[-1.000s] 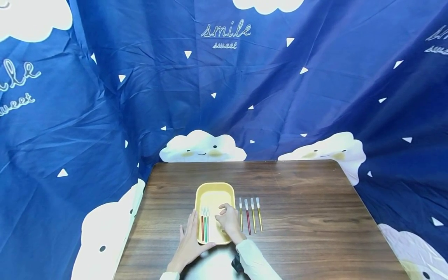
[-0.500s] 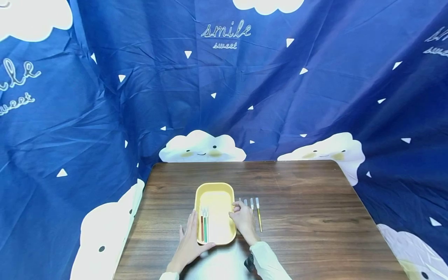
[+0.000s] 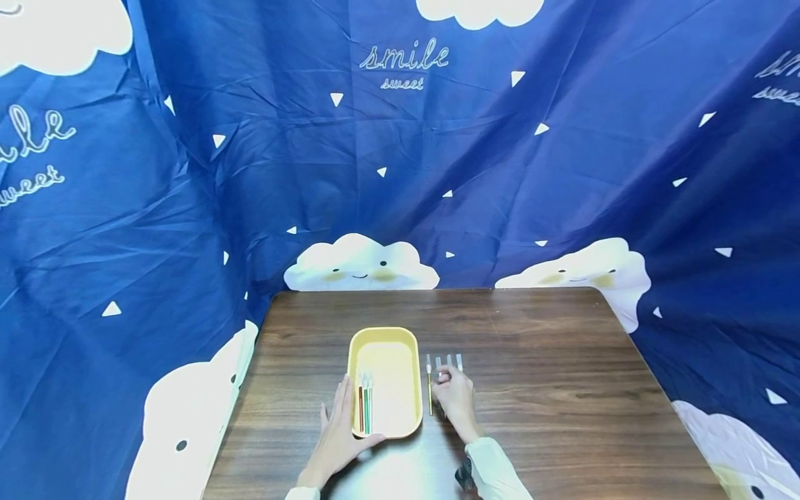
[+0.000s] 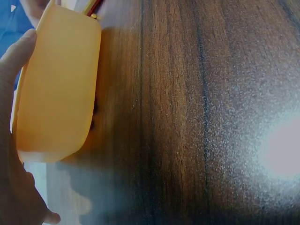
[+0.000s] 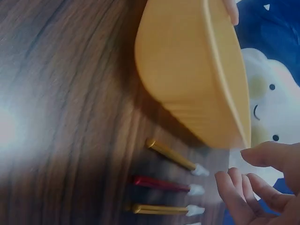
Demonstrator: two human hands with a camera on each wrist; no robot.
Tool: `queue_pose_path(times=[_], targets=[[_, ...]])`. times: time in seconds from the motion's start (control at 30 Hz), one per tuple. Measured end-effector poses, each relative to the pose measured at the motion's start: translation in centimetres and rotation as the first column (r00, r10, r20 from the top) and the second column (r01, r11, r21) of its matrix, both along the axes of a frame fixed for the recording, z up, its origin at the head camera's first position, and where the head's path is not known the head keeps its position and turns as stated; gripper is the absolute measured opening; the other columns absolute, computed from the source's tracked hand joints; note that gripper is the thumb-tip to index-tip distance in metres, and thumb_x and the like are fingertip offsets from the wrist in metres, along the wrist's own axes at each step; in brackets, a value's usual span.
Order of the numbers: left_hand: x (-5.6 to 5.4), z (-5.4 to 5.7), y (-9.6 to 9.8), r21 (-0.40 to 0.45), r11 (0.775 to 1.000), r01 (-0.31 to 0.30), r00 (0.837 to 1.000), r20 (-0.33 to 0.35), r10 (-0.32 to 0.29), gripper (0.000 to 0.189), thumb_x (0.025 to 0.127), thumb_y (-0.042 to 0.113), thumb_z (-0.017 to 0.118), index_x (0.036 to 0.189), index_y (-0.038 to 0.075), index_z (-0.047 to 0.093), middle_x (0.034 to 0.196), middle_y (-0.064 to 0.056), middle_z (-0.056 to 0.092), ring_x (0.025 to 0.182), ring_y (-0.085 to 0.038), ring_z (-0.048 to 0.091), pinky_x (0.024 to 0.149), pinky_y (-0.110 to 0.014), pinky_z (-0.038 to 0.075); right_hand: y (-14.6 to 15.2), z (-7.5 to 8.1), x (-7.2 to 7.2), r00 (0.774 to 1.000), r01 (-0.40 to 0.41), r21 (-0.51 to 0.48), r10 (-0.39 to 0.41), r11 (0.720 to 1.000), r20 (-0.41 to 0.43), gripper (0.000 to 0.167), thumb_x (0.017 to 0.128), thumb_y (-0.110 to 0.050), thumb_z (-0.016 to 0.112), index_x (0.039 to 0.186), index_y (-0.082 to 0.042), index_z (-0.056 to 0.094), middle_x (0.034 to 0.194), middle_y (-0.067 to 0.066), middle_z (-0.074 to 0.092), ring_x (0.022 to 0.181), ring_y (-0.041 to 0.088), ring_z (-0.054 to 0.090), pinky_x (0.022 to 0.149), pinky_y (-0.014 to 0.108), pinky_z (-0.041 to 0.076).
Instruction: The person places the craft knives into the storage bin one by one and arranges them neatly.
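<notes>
My left hand (image 3: pixel 337 434) rests at the near left corner of a yellow plastic tray (image 3: pixel 384 330), fingers straight along its side and thumb at the front rim. Inside the tray, at its left, lie several slim capped pen-like sticks (image 3: pixel 361 410), red and green. To the tray's right, a gold pen-like stick (image 3: pixel 430 389) with a clear cap lies in a row with others. My right hand (image 3: pixel 456 399) hovers over that row, hiding most of the other handles in the head view. In the right wrist view its thumb and fingers are apart, above a red stick (image 5: pixel 161 183).
The brown wooden table (image 3: pixel 562 389) extends far to the right of the row. A blue curtain (image 3: pixel 400 153) printed with clouds hangs behind and beside the table. A bright reflection (image 4: pixel 286 150) shows on the tabletop.
My right hand has moved from inside the tray, over its right rim, to above the row of sticks. The left hand and tray stay in place.
</notes>
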State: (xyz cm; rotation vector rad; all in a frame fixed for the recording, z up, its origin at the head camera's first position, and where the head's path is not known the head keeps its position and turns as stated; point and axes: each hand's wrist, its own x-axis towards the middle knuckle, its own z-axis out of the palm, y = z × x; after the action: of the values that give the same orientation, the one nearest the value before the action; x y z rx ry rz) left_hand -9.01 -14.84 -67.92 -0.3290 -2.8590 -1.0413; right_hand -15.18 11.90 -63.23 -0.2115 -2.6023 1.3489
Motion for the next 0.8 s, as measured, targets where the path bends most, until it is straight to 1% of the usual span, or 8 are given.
queue_pose_path(times=[0.1, 0.13, 0.27, 0.37, 0.43, 0.63, 0.8], targets=[[0.1, -0.1, 0.0, -0.002, 1.0, -0.001, 1.0, -0.022, 0.001, 0.129, 0.079, 0.063, 0.086, 0.167, -0.001, 0.017, 0.175, -0.019, 0.014, 0.156, -0.05, 0.023, 0.11, -0.087, 0.012, 0.6, -0.4, 0.1, 1.0, 0.01, 0.0, -0.01, 1.0, -0.004, 0.031, 0.073, 0.006, 0.075, 0.104, 0.003, 0.076, 0.083, 0.011, 0.075, 0.063, 0.014, 0.069, 0.067, 0.041, 0.059], [0.1, -0.1, 0.0, -0.006, 1.0, -0.002, 1.0, -0.031, 0.002, 0.129, 0.078, 0.063, 0.086, 0.167, -0.001, 0.018, 0.175, -0.02, 0.015, 0.155, -0.05, 0.024, 0.11, -0.088, 0.013, 0.8, -0.5, 0.2, 1.0, 0.015, 0.009, -0.015, 1.0, -0.013, 0.031, 0.072, 0.006, 0.075, 0.103, 0.003, 0.077, 0.081, 0.01, 0.075, 0.067, 0.015, 0.07, 0.072, 0.043, 0.059], [0.1, -0.1, 0.0, 0.002, 1.0, 0.004, 1.0, -0.012, -0.004, 0.129, 0.079, 0.061, 0.086, 0.168, 0.001, 0.016, 0.176, -0.018, 0.012, 0.157, -0.049, 0.02, 0.111, -0.087, 0.011, 1.6, -1.0, 0.3, 0.999, 0.036, 0.025, -0.035, 0.999, -0.026, 0.031, 0.072, 0.006, 0.078, 0.102, 0.002, 0.076, 0.081, 0.009, 0.075, 0.067, 0.016, 0.071, 0.073, 0.047, 0.059], [0.1, 0.0, -0.1, 0.02, 1.0, 0.012, 1.0, 0.009, -0.012, 0.129, 0.08, 0.059, 0.087, 0.169, 0.002, 0.014, 0.176, -0.017, 0.01, 0.158, -0.047, 0.017, 0.112, -0.087, 0.008, 2.1, -1.5, 0.4, 0.998, 0.052, 0.065, -0.05, 0.997, -0.035, 0.032, 0.071, 0.004, 0.08, 0.103, 0.002, 0.077, 0.08, 0.008, 0.075, 0.066, 0.016, 0.07, 0.072, 0.048, 0.057], [0.1, -0.1, -0.1, 0.027, 1.0, 0.014, 1.0, 0.016, -0.014, 0.129, 0.08, 0.059, 0.087, 0.169, 0.003, 0.013, 0.177, -0.017, 0.009, 0.159, -0.046, 0.016, 0.112, -0.087, 0.007, 2.5, -1.8, 0.5, 0.997, 0.06, 0.088, -0.055, 0.994, -0.049, 0.032, 0.069, 0.004, 0.079, 0.101, 0.002, 0.076, 0.079, 0.008, 0.075, 0.066, 0.018, 0.07, 0.072, 0.049, 0.056], [-0.1, -0.2, -0.1, -0.004, 1.0, 0.003, 1.0, 0.02, -0.003, 0.13, 0.08, 0.069, 0.082, 0.169, 0.003, 0.014, 0.177, -0.015, 0.009, 0.159, -0.045, 0.018, 0.113, -0.085, 0.008, 3.7, -2.4, 0.7, 0.993, 0.094, 0.122, -0.085, 0.988, -0.077, 0.029, 0.069, 0.007, 0.075, 0.097, 0.001, 0.076, 0.077, 0.008, 0.074, 0.067, 0.026, 0.07, 0.07, 0.053, 0.055], [-0.1, -0.3, -0.1, -0.01, 1.0, 0.001, 1.0, 0.026, -0.001, 0.13, 0.08, 0.071, 0.081, 0.169, 0.003, 0.015, 0.177, -0.014, 0.008, 0.159, -0.045, 0.018, 0.114, -0.085, 0.008, 4.5, -2.6, 0.8, 0.994, 0.107, 0.121, -0.103, 0.987, -0.043, 0.026, 0.073, 0.004, 0.079, 0.099, 0.001, 0.076, 0.08, 0.009, 0.075, 0.069, 0.026, 0.07, 0.07, 0.053, 0.056]])
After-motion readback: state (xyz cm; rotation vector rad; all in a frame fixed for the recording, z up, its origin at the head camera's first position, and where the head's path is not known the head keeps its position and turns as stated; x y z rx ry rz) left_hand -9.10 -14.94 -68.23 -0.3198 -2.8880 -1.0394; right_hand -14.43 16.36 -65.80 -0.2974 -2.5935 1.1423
